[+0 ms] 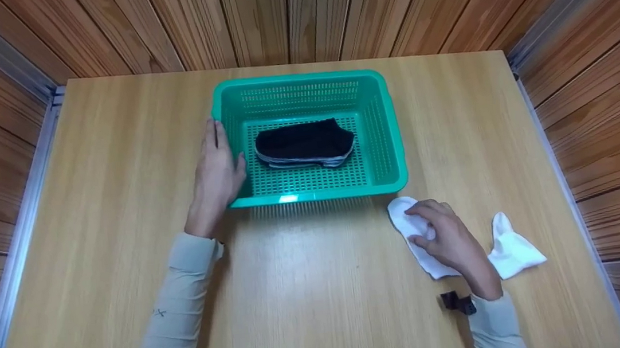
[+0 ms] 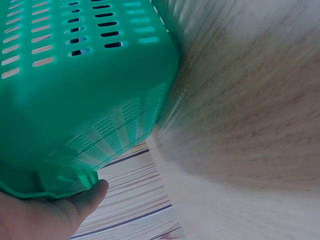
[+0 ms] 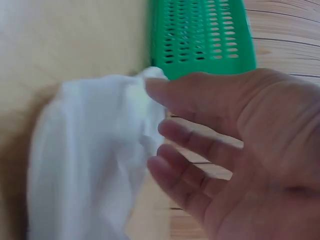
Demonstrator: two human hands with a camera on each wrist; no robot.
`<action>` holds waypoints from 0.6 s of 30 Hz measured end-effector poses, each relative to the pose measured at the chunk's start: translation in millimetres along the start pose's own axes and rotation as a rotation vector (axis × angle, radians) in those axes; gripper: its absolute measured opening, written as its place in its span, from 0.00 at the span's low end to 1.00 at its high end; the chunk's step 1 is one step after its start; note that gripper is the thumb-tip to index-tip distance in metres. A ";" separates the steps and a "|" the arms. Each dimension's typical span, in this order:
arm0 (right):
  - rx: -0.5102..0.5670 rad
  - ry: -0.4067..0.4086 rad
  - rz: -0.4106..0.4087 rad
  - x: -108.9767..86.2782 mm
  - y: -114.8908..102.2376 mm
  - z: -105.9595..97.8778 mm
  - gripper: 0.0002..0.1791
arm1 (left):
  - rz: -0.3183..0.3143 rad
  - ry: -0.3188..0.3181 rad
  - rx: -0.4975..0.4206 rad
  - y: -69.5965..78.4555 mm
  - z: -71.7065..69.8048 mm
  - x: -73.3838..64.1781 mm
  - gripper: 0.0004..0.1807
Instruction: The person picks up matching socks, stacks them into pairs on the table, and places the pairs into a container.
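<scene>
A green plastic basket (image 1: 312, 195) with slotted walls stands toward the back of the table. Inside it lies a flat stack of dark ankle socks (image 1: 303, 141) with pale edges. My left hand (image 1: 216, 166) grips the basket's left rim, thumb over the edge and fingers along the outside; in the left wrist view its thumb side (image 2: 60, 215) meets the rim. A white sock (image 1: 418, 240) lies flat to the front right of the basket. Over it is my right hand (image 1: 448, 234), fingers spread and loosely bent, fingertips at the cloth, as the right wrist view also shows.
Another white sock (image 1: 513, 247), crumpled, lies right of my right hand. Wood-plank walls (image 1: 259, 18) border the table (image 1: 312, 300) at the back and both sides. A small black piece (image 1: 458, 302) sits at my right wrist.
</scene>
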State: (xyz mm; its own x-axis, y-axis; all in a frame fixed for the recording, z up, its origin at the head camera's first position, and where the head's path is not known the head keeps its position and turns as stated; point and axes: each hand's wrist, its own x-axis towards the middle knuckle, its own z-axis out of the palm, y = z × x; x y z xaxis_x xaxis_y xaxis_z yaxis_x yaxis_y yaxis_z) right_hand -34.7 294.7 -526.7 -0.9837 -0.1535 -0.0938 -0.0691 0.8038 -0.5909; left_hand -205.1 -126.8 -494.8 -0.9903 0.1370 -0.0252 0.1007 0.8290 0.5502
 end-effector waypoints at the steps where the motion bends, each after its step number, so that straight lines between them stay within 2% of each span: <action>1: -0.015 -0.003 0.009 -3.2 0.3 -1.0 0.30 | 0.001 0.001 0.000 -0.2 0.5 0.0 0.45; 5: -0.061 -0.013 0.038 -10.8 3.2 0.8 0.34 | 0.011 0.018 -0.009 -1.3 0.9 -0.2 0.45; 12: 0.011 0.038 0.024 -8.7 1.7 17.4 0.16 | 0.009 0.016 -0.036 -2.0 0.1 0.1 0.45; 18: 0.057 0.033 0.026 -7.5 -14.7 25.2 0.13 | 0.012 0.013 -0.032 -0.9 1.1 -0.6 0.45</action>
State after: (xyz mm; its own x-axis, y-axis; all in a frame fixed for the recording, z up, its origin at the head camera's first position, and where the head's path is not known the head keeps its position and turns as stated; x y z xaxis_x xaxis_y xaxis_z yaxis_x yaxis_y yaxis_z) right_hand -22.1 269.7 -537.5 -0.9901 -0.1132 -0.0834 -0.0351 0.7732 -0.6332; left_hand -204.5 -127.1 -496.2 -0.9902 0.1394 -0.0073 0.1097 0.8096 0.5766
